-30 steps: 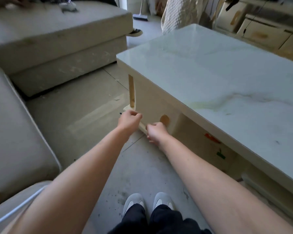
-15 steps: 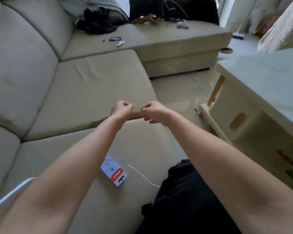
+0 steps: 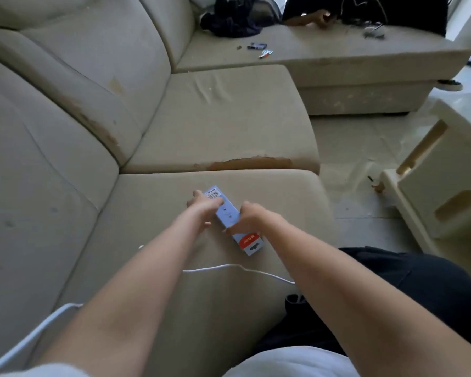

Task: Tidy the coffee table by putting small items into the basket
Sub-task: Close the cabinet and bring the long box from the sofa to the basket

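A small light-blue box (image 3: 228, 215) with a barcode at one end and a red label at the other lies on the beige sofa cushion (image 3: 158, 213) in front of me. My left hand (image 3: 201, 204) grips its far end near the barcode. My right hand (image 3: 247, 219) closes on its right side at the middle. No basket is in view. Only a corner of the pale coffee table (image 3: 443, 191) shows at the right edge.
A thin white cable (image 3: 229, 266) runs across the cushion just below the box. On the far sofa section lie a dark small item (image 3: 257, 46), a pen-like item (image 3: 266, 53) and a dark heap of clothing (image 3: 234, 20). My dark-trousered legs (image 3: 419, 295) fill the lower right.
The view swung left from the coffee table to the sofa. Both hands dropped from mid-air onto the blue box, which lay untouched on the cushion half a second ago.
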